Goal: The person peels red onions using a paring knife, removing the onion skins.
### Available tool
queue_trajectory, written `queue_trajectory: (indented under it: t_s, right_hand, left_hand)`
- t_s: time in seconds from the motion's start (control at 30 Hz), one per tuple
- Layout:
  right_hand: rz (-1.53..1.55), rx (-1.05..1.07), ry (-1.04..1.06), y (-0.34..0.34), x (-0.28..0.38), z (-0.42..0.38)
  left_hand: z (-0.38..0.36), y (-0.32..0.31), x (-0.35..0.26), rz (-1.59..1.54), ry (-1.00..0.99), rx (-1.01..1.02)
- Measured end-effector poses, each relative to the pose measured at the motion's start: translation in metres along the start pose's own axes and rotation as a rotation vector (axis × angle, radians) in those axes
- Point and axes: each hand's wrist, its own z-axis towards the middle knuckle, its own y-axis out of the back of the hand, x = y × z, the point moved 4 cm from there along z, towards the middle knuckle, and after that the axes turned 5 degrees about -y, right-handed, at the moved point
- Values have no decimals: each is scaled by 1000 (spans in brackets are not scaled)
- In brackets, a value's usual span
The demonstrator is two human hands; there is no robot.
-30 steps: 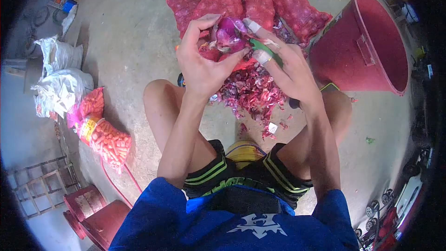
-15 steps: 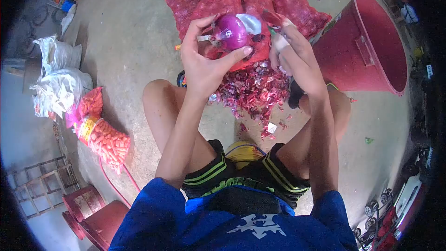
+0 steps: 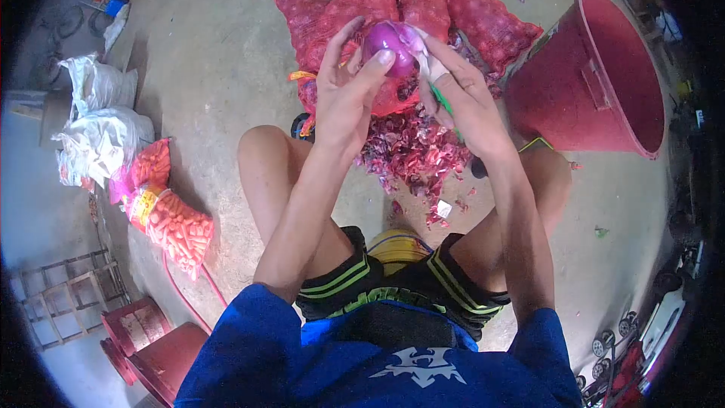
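A peeled-looking, shiny purple onion [image 3: 384,47] is held up in front of me, above a heap of skins. My left hand [image 3: 346,98] is closed round its left side, with the thumb pressed on its front. My right hand [image 3: 470,102] touches the onion's right side, where a pale flap of skin [image 3: 417,44] hangs between the fingers. Also in that hand is a green-handled knife [image 3: 441,98]; its blade cannot be made out. White covering shows on some of the right fingers. Below lies the loose pile of red onion skins [image 3: 419,153].
Red mesh sacks of onions [image 3: 359,4] lie just beyond the hands. A large red tub [image 3: 555,109] leans at the right. White sacks [image 3: 106,143] and a bag of carrots [image 3: 180,233] stand left. Under me is a yellow seat [image 3: 396,248].
My right hand has come left to meet the onion and now grips skin at its right side. The onion has shifted slightly right and turned in my left hand.
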Motion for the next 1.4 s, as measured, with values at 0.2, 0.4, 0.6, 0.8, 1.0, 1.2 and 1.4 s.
queue_trajectory:
  t_s: [0.2, 0.4, 0.6, 0.8, 1.0, 1.2, 1.4]
  right_hand:
    - [10, -50, 71, 4, 4, -2]
    - [410, -107, 49, 23, 8, 4]
    - [-903, -279, -23, 55, -25, 18]
    - [-535, -129, 103, 21, 8, -9]
    - [-491, -125, 330, 8, 18, -9]
    - [-583, -63, 421, 10, 21, -5]
    - [-512, -244, 403, 24, 23, 2]
  left_hand:
    - [2, -2, 6, -112, 95, 78]
    - [0, 5, 14, -526, 198, 306]
    - [6, 12, 12, -547, 249, 177]
    - [0, 21, 17, -474, 328, 111]
    - [-4, 14, 20, -457, 297, 161]
    - [-2, 17, 24, -434, 315, 225]
    - [-8, 4, 16, -359, 271, 275]
